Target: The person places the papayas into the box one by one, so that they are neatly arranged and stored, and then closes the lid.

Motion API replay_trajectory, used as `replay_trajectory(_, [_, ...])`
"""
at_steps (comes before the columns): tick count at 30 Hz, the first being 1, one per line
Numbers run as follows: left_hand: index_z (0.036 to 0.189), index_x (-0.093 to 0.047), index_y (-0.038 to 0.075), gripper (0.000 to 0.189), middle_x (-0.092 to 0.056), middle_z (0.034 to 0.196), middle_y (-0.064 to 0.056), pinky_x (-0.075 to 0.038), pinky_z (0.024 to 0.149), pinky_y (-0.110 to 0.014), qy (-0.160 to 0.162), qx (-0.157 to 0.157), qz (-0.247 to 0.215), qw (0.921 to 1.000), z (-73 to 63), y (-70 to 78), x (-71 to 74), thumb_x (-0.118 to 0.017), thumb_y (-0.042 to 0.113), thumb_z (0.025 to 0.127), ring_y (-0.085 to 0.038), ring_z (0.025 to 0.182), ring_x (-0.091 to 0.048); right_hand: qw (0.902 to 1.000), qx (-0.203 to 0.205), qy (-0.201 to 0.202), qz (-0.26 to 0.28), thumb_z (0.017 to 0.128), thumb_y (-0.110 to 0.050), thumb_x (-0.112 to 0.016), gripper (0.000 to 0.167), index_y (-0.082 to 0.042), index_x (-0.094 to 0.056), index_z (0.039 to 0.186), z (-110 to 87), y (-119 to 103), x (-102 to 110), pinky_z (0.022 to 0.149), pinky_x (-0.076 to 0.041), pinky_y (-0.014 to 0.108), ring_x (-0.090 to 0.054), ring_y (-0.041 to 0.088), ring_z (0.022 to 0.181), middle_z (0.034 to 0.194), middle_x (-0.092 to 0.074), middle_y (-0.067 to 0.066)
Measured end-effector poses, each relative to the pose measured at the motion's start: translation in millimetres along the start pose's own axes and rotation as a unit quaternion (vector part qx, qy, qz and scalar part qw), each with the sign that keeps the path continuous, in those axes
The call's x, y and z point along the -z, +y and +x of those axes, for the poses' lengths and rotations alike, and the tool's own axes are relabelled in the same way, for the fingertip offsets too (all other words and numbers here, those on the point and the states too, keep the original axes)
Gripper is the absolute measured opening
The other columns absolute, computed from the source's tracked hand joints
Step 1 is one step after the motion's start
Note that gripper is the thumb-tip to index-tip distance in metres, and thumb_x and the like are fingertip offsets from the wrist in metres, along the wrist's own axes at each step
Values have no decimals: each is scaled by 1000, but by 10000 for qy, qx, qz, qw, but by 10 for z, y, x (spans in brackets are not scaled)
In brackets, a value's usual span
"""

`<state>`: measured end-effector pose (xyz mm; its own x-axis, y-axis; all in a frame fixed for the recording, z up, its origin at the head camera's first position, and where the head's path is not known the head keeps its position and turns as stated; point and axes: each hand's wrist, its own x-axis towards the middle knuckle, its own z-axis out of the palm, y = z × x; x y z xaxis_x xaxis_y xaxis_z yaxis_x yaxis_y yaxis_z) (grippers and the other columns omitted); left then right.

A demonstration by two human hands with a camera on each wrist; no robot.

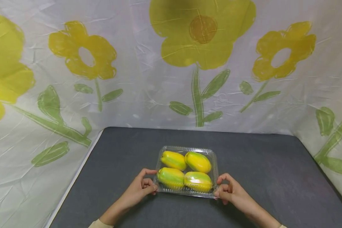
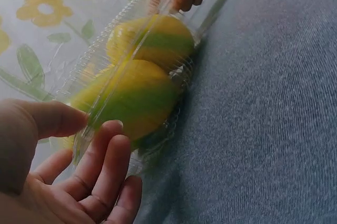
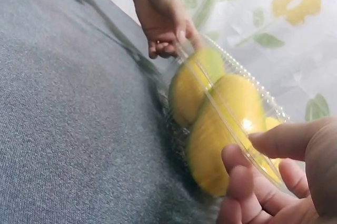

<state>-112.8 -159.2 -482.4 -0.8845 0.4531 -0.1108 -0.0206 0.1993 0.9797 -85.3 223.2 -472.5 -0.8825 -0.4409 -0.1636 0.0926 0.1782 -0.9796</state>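
Observation:
A clear plastic clamshell box (image 1: 214,163) holds several yellow-green mangoes (image 1: 198,181), set in two rows. At its near left corner, my left hand (image 1: 139,187) pinches the plastic rim between thumb and fingers. My right hand (image 1: 231,191) grips the rim at the near right corner in the same way. Close up in the left wrist view, the thumb (image 2: 58,120) lies over the lip with fingertips beneath it. The right wrist view has the thumb (image 3: 284,141) on the lip too, fingers curled under. The lid lies over the fruit, its front edge along the rim.
The box is on a dark grey tabletop (image 1: 125,148). A pale cloth (image 1: 142,104) printed with yellow flowers hangs behind the table and along both sides. A white strip (image 1: 74,177) runs along the table's left edge.

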Motion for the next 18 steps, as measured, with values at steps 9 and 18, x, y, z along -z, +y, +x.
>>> replay_trajectory(9, [142, -37, 1, 57, -69, 90, -15, -58, 79, -26, 90, 36, 92, 9999, 0, 26, 18, -66, 14, 95, -27, 84, -70, 9990, 443, 0, -7, 94, -6, -63, 38, 6, -32, 114, 12, 1, -14, 64, -51, 22, -63, 7, 73, 77, -66, -6])
replay_trajectory(18, [140, -38, 0, 56, -70, 88, -15, -57, 74, -27, 140, 27, 278, 9995, -6, 30, -6, -67, 12, 93, -23, 79, -69, 9981, 91, 583, 153, 87, 1, -66, 38, 5, -35, 108, 29, -47, -95, 62, -45, 21, -52, 4, 63, 65, -48, -7])
